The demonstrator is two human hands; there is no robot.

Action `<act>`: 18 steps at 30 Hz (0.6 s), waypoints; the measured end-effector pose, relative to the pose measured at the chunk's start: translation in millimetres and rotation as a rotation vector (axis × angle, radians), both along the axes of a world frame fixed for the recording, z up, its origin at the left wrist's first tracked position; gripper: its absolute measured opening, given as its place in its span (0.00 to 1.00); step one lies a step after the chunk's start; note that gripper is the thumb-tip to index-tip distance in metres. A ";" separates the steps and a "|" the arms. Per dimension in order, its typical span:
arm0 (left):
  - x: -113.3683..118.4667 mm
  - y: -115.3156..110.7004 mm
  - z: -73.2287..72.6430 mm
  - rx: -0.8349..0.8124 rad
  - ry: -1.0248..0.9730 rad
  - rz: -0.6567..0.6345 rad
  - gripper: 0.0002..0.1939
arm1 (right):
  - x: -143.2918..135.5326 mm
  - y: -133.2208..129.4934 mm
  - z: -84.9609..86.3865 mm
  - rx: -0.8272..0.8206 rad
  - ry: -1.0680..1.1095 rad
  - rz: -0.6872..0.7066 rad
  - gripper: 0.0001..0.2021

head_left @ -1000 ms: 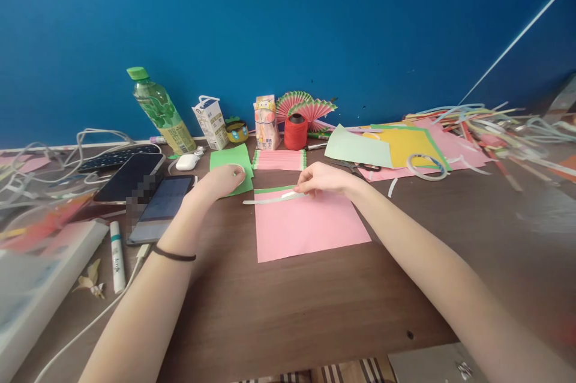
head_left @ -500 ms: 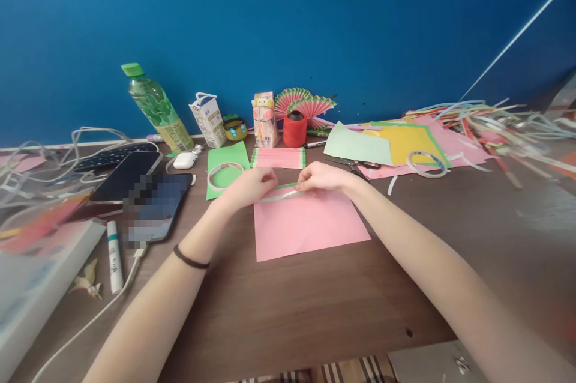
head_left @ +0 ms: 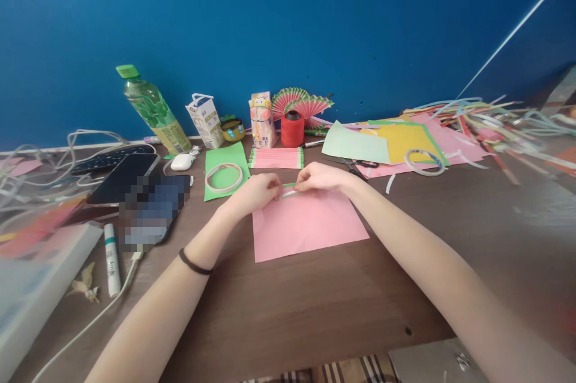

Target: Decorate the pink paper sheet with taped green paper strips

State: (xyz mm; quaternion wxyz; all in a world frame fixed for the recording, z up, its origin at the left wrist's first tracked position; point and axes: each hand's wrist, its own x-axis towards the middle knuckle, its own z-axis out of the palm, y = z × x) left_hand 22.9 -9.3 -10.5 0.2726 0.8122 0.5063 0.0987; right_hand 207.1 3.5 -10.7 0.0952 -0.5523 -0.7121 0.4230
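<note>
A sheet of pink paper (head_left: 310, 227) lies on the desk under both hands, with a narrow green band (head_left: 288, 185) along its far edge. A thin white tape strip (head_left: 288, 193) runs along that edge between my hands. My left hand (head_left: 257, 192) is closed at the sheet's far left corner, its fingertips on the strip's left part. My right hand (head_left: 320, 177) pinches the strip farther right, thumb and forefinger together. Fingers hide both ends of the strip.
Behind the hands are a pleated pink paper piece (head_left: 276, 158), a red thread spool (head_left: 292, 129) and scissors (head_left: 353, 163). A tape roll (head_left: 224, 177) rests on green paper, left; another tape roll (head_left: 425, 162) is right. A phone (head_left: 155, 209) and marker (head_left: 112, 260) lie left.
My left hand has shifted a little right, nearer my right hand, so less of the white strip shows between them. My right hand has barely moved.
</note>
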 end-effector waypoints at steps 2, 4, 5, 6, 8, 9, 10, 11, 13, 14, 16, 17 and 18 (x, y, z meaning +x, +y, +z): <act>1.3 -0.8 -0.7 0.007 0.022 0.022 0.06 | -0.6 -0.1 -0.3 0.003 -0.003 0.006 0.06; 2.4 -1.2 -2.0 0.021 0.041 0.043 0.06 | -1.2 -0.2 -0.8 0.013 -0.015 0.016 0.06; 2.9 -1.2 -2.7 0.028 0.048 0.051 0.06 | -1.5 -0.3 -1.0 0.021 -0.024 0.021 0.06; 3.4 -1.2 -3.6 0.036 0.054 0.055 0.06 | -1.8 -0.6 -1.1 0.028 -0.033 0.026 0.06; 4.2 -1.1 -5.3 0.052 0.059 0.060 0.05 | -2.3 -1.2 -0.9 0.041 -0.043 0.030 0.06; 4.5 -1.0 -6.0 0.058 0.059 0.061 0.05 | -2.5 -1.6 -0.7 0.047 -0.047 0.030 0.06; 4.7 -0.9 -6.7 0.063 0.060 0.063 0.05 | -2.7 -1.9 -0.5 0.054 -0.052 0.030 0.06; 4.8 -0.8 -7.4 0.066 0.060 0.066 0.05 | -2.9 -2.1 -0.3 0.061 -0.057 0.030 0.06; 4.9 -0.6 -9.1 0.068 0.059 0.074 0.04 | -3.2 -2.5 0.1 0.069 -0.069 0.027 0.05; 4.9 -0.5 -10.2 0.070 0.057 0.076 0.04 | -3.4 -2.6 0.2 0.073 -0.075 0.026 0.05; 5.0 -0.5 -12.8 0.085 0.049 0.076 0.04 | -4.0 -2.7 0.6 0.086 -0.091 0.025 0.05; 5.1 -0.5 -14.2 0.095 0.048 0.075 0.03 | -4.4 -2.9 0.9 0.095 -0.104 0.023 0.06; 5.1 -0.5 -15.5 0.105 0.047 0.074 0.03 | -4.8 -3.1 1.2 0.103 -0.118 0.021 0.06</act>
